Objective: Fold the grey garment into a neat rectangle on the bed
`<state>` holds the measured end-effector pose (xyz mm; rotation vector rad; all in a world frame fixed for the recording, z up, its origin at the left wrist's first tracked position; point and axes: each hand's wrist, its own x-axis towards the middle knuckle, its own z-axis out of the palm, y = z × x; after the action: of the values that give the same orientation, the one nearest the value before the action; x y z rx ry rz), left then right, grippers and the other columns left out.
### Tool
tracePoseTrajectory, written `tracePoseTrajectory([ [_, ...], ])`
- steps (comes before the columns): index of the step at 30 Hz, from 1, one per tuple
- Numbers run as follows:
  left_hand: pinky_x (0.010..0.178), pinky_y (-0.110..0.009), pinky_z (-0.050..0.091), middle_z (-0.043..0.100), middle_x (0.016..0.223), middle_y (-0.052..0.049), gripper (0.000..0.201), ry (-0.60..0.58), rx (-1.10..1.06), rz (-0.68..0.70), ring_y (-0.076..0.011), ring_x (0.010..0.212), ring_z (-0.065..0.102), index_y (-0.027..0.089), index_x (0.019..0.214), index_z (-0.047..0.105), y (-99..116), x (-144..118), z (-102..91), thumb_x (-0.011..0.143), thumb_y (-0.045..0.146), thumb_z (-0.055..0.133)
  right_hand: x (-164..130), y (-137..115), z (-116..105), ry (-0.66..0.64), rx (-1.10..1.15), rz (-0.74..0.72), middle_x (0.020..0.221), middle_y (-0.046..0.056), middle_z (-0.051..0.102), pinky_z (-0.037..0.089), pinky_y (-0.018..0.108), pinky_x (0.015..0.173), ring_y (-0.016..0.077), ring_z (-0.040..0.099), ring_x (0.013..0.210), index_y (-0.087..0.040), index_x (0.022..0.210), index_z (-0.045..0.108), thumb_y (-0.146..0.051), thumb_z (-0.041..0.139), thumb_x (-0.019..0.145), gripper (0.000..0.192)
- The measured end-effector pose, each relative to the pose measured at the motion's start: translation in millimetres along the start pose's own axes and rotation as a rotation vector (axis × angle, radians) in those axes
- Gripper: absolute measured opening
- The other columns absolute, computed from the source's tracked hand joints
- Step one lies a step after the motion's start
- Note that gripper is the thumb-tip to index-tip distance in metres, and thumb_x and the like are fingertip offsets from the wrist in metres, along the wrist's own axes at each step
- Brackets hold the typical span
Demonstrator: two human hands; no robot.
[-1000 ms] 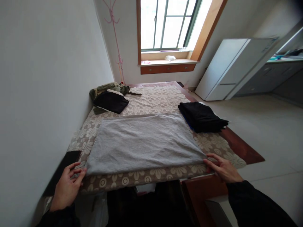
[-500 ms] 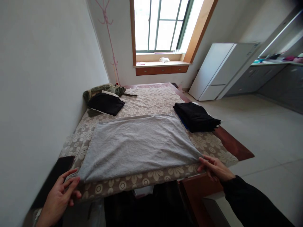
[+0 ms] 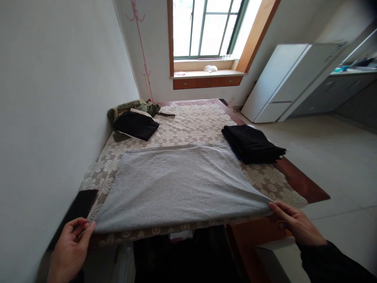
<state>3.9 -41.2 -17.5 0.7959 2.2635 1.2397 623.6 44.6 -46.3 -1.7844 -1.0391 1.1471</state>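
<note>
Room: daylight pours through a tall window [image 3: 210, 29] at the far wall; a white fridge [image 3: 282, 80] leans into view on the right, pale floor tiles beside it.
Surface: a wooden table [image 3: 297, 182] under a beige tablecloth with a white flower print [image 3: 191, 124], pushed against the white wall on the left.
Grey cloth: a large grey rectangle of soft fabric [image 3: 179, 184] lies spread flat across the near half of the table, its near edge right at the table's edge.
Left hand: the left hand [image 3: 69, 251] pinches the cloth's near left corner between thumb and fingers, closed on the fabric.
Right hand: the right hand [image 3: 296, 224], dark sleeve behind it, has its fingertips closed on the near right corner, which is lifted slightly off the table.
What changed: compared with a second ago, both corners have come outward and nearer, and the near edge now reaches the table's edge; the cloth looks tauter and smoother.
Nearby: a flat black rectangular object [image 3: 78, 206] lies just beside the left corner; a folded stack of black garments [image 3: 251, 143] sits at the cloth's far right corner; a black item on an olive-green bundle [image 3: 134, 118] lies well apart, far left.
</note>
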Motion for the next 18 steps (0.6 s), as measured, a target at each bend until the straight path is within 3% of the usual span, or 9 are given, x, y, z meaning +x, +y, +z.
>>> tracePoseTrajectory([
  [3, 0.046, -0.028, 0.058, 0.062, 0.072, 0.005, 0.06, -0.027, -0.14, -0.127, -0.0166, 0.054, 0.063, 0.025, 0.093, 0.05, -2, -10, -4.3, 0.052, 0.052, 0.083, -1, 3, -1, 0.019, 0.048, 0.006, 0.057, -0.001, 0.056, 0.038, 0.023, 0.036, 0.0119, 0.048, 0.043, -0.02, 0.077, 0.061, -0.07, 0.081, 0.064, 0.055],
  [8, 0.053, -0.025, 0.059, 0.058, 0.073, 0.007, 0.057, 0.003, -0.25, -0.134, -0.014, 0.059, 0.062, 0.026, 0.094, 0.047, -12, -25, -11.4, 0.056, 0.044, 0.085, -2, 9, -3, 0.14, 0.263, -0.014, 0.066, 0.0, 0.059, 0.046, 0.026, 0.042, 0.0151, 0.055, 0.052, -0.023, 0.084, 0.063, -0.061, 0.087, 0.058, 0.052],
  [13, 0.056, -0.023, 0.059, 0.055, 0.085, 0.006, 0.056, 0.031, -0.263, -0.093, -0.0133, 0.069, 0.061, 0.025, 0.093, 0.049, -27, -34, -5.5, 0.056, 0.043, 0.088, -8, 19, 4, 0.1, 0.263, 0.018, 0.059, -0.006, 0.048, 0.041, 0.022, 0.04, 0.0099, 0.045, 0.048, -0.023, 0.08, 0.056, -0.052, 0.087, 0.065, 0.045],
  [18, 0.05, -0.022, 0.055, 0.058, 0.093, 0.002, 0.055, 0.144, -0.267, -0.048, -0.0167, 0.078, 0.061, 0.024, 0.085, 0.049, -27, -45, 5.5, 0.054, 0.045, 0.088, -6, 29, 4, 0.117, 0.268, -0.03, 0.06, -0.008, 0.045, 0.032, 0.021, 0.033, 0.0074, 0.037, 0.04, -0.026, 0.079, 0.044, -0.051, 0.09, 0.06, 0.056],
])
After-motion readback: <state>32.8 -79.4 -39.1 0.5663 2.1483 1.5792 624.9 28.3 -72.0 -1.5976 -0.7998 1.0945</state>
